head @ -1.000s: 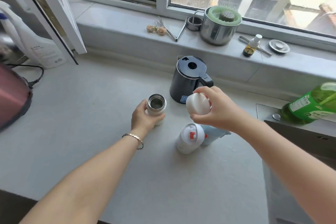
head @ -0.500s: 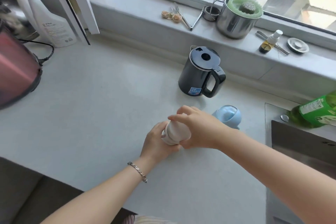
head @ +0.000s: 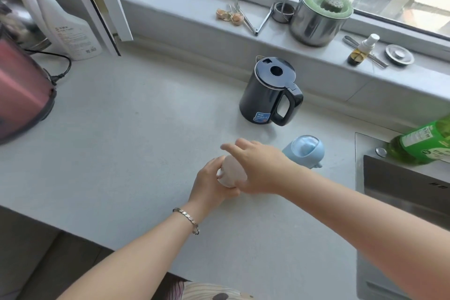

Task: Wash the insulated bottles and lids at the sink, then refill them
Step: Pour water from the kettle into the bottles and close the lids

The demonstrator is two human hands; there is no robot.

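So the white insulated bottle [head: 222, 179] is standing near the middle of the worktop [head: 146, 141], left hand [head: 209, 184] wrapped round its body and right hand [head: 261, 168] with fingers curled over the lid [head: 233, 169] on top, so can't see what's inside. Light blue bottle [head: 305, 151] sits capped just to its right, and the black kettle [head: 265, 95] behind has its lid down.

Holding the bottle [head: 231, 174] over the counter [head: 136, 143], before the kettle [head: 267, 95], left of the lid [head: 304, 151] (sink [head: 401, 192] farther right).
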